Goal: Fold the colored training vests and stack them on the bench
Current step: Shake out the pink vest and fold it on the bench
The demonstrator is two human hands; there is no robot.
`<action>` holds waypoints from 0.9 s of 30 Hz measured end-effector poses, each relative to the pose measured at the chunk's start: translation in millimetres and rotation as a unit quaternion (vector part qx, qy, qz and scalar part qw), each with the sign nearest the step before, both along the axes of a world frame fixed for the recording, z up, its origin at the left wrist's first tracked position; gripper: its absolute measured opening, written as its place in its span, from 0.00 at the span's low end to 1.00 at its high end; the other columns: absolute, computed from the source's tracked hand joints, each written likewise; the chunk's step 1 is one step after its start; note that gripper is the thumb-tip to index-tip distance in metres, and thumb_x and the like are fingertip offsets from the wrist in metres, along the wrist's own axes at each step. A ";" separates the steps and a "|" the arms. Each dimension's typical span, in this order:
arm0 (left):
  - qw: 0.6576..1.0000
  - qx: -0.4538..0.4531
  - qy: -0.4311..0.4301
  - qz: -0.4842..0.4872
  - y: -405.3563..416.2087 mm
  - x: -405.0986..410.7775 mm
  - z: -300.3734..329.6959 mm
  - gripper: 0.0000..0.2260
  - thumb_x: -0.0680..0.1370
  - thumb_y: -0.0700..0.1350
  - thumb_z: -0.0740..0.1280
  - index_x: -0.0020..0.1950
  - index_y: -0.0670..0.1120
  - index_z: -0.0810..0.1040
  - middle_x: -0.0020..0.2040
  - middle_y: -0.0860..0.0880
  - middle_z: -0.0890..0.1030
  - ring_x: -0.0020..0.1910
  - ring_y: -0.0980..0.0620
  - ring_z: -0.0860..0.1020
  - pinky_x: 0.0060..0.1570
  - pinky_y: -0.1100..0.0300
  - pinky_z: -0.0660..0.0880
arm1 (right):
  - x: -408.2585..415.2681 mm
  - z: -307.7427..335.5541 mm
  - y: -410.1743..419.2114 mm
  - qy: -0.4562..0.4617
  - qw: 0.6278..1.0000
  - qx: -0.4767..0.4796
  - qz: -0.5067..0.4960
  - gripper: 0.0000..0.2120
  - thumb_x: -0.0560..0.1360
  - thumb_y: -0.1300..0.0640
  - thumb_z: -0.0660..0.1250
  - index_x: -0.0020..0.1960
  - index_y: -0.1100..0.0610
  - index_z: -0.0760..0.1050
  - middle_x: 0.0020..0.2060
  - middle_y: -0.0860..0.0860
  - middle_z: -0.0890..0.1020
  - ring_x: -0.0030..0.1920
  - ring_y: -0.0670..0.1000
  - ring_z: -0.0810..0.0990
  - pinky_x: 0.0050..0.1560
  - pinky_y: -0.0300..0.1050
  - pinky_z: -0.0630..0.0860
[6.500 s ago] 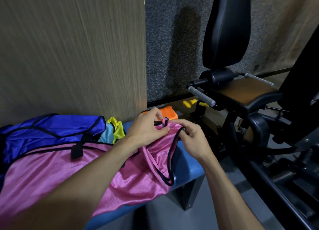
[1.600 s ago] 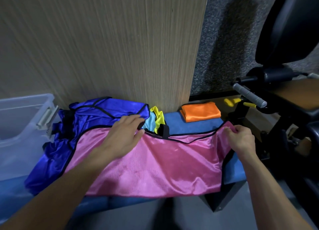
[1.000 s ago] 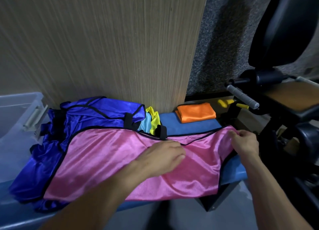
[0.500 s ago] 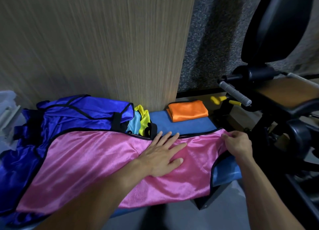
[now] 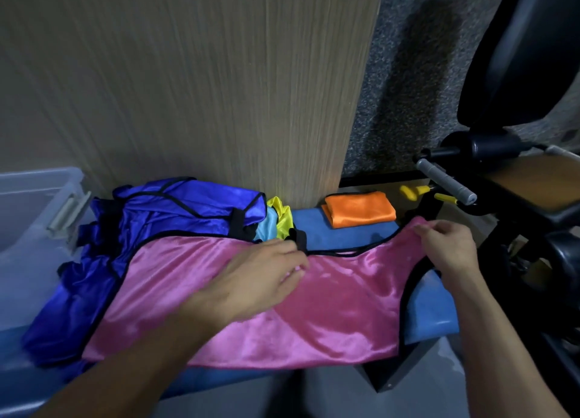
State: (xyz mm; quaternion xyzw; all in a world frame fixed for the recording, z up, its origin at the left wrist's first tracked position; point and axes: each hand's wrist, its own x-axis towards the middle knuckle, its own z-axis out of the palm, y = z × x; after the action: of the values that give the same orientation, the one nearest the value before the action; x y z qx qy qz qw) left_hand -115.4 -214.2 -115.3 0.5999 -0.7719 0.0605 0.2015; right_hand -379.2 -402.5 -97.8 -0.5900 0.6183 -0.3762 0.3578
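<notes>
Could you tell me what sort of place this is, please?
Probably a gym: a black padded exercise machine stands at right, shiny training vests lie on a blue padded bench, beside a speckled wall.

Both bare forearms reach in from the near edge. The left hand (image 5: 263,276) lies palm down with fingers straight and together, pointing to the right, blurred at the fingertips. The right hand (image 5: 448,248) sits further right, well apart from it, back of the hand up, its fingers curled and pinching cloth at the far tip.
</notes>
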 end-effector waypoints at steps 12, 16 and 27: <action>0.806 -0.055 0.558 0.189 80.8 48.3 23.6 0.10 0.82 0.36 0.64 0.52 0.47 0.84 0.41 0.51 0.85 0.36 0.56 0.79 0.37 0.64 0.76 | 192.9 42.0 141.3 -0.105 0.941 -0.109 0.302 0.10 0.77 0.53 0.73 0.38 0.55 0.81 0.29 0.51 0.83 0.29 0.44 0.75 0.35 0.45 0.70; 0.705 -0.055 0.674 0.214 100.9 71.6 30.8 0.14 0.86 0.43 0.58 0.54 0.42 0.83 0.42 0.46 0.84 0.37 0.55 0.80 0.36 0.65 0.77 | 253.9 19.4 185.9 -0.047 0.925 -0.118 0.357 0.03 0.75 0.56 0.72 0.43 0.54 0.82 0.31 0.46 0.83 0.30 0.42 0.78 0.35 0.37 0.70; 0.692 0.003 0.692 0.208 116.7 105.2 18.2 0.12 0.85 0.45 0.62 0.51 0.40 0.83 0.44 0.47 0.86 0.45 0.50 0.85 0.44 0.61 0.80 | 265.8 7.2 215.8 -0.191 0.829 0.123 0.511 0.15 0.74 0.70 0.70 0.59 0.60 0.79 0.48 0.58 0.80 0.36 0.56 0.78 0.34 0.49 0.75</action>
State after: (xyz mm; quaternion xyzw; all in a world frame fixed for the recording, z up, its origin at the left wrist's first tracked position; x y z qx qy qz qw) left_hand -10.3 -97.5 -97.1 0.6177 -0.2703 -0.3339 0.6587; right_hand -113.4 -186.7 -90.6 -0.6896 0.1888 -0.1655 0.6792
